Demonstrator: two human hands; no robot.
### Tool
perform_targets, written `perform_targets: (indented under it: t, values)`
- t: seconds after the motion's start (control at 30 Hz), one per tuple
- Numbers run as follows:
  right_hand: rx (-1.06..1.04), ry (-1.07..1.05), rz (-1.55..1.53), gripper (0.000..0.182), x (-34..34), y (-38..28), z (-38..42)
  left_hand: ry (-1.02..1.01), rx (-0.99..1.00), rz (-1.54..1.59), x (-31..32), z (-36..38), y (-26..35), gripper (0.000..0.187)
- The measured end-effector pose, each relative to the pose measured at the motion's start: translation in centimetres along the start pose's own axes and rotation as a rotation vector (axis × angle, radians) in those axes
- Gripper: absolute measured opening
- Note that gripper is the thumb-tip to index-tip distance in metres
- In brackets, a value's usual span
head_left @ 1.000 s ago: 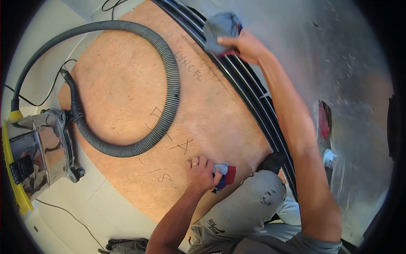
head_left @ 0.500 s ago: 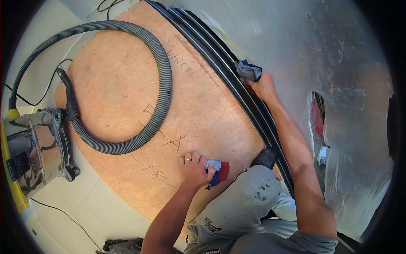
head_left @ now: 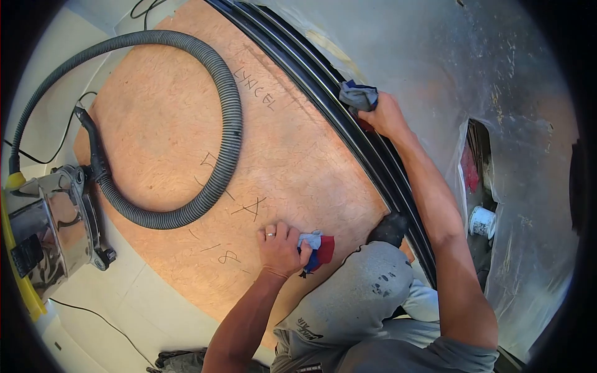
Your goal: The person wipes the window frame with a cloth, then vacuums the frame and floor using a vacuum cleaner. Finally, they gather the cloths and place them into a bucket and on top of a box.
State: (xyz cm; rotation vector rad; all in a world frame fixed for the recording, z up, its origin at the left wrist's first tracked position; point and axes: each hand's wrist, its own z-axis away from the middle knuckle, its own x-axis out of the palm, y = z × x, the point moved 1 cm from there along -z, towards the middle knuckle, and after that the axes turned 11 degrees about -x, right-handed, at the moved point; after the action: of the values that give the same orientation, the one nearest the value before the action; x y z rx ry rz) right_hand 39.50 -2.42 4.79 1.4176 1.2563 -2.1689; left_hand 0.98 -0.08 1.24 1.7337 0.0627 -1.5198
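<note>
My right hand (head_left: 387,115) is closed on a grey and dark blue rag (head_left: 359,95), with a bit of red showing below. It presses this rag against the black metal track (head_left: 339,118), which has several parallel grooves and curves along the board's edge. My left hand (head_left: 281,250) leans on the tan fibre board (head_left: 168,133), fingers curled. Bunched under its thumb side is a second cloth (head_left: 322,250) in red, blue and light grey. Handwritten marks and letters run across the board.
A ribbed grey vacuum hose (head_left: 231,118) loops over the board from a vacuum cleaner (head_left: 59,233) at left. Plastic sheeting (head_left: 423,56) lies beyond the track; a torn opening shows a white cylinder (head_left: 482,222). My knee and dark shoe (head_left: 388,230) rest near the track.
The view has shifted slightly, moving the board, hose and track left in the picture. My right hand stays at the track with its rag; my left hand still holds its cloth on the board.
</note>
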Motion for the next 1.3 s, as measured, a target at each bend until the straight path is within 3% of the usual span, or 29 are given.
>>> perform_targets:
  t: [0.27,0.67,0.77,0.87,0.9,1.0,1.07,1.27,1.3]
  values:
    - [0.011,-0.063,0.066,0.029,-0.6,-1.8,-1.6,-0.013,-0.005,0.006,0.1,0.0,0.0,0.027]
    - [-0.174,0.102,0.264,0.042,3.0,-7.2,-16.6,-0.043,-0.034,0.014,0.2,0.1,-0.3,0.026]
    - [-0.076,0.071,0.127,0.049,2.8,-10.1,-19.2,-0.007,-0.021,0.013,0.2,-0.2,-0.3,0.026]
    - [-0.033,0.230,0.074,0.050,4.2,-10.1,-20.7,-0.006,-0.015,0.005,0.1,-0.1,-0.2,0.026]
    - [0.055,0.287,0.016,0.047,4.4,-10.3,-20.8,-0.011,-0.014,0.003,0.1,-0.1,-0.2,0.026]
    - [-0.083,0.198,-0.560,0.041,3.6,-8.0,-18.9,-0.041,-0.031,0.020,0.1,0.1,-0.3,0.027]
    - [-0.254,0.239,-0.564,0.039,1.8,-7.7,-14.6,-0.049,-0.040,0.025,0.0,0.1,-0.2,0.028]
    - [-0.120,0.048,-0.514,0.038,1.0,-3.4,-6.1,-0.021,-0.018,0.019,-0.2,0.0,-0.1,0.030]
    - [-0.120,0.080,-0.344,0.040,2.3,-1.6,-5.4,-0.013,-0.011,0.016,-0.2,0.0,-0.1,0.030]
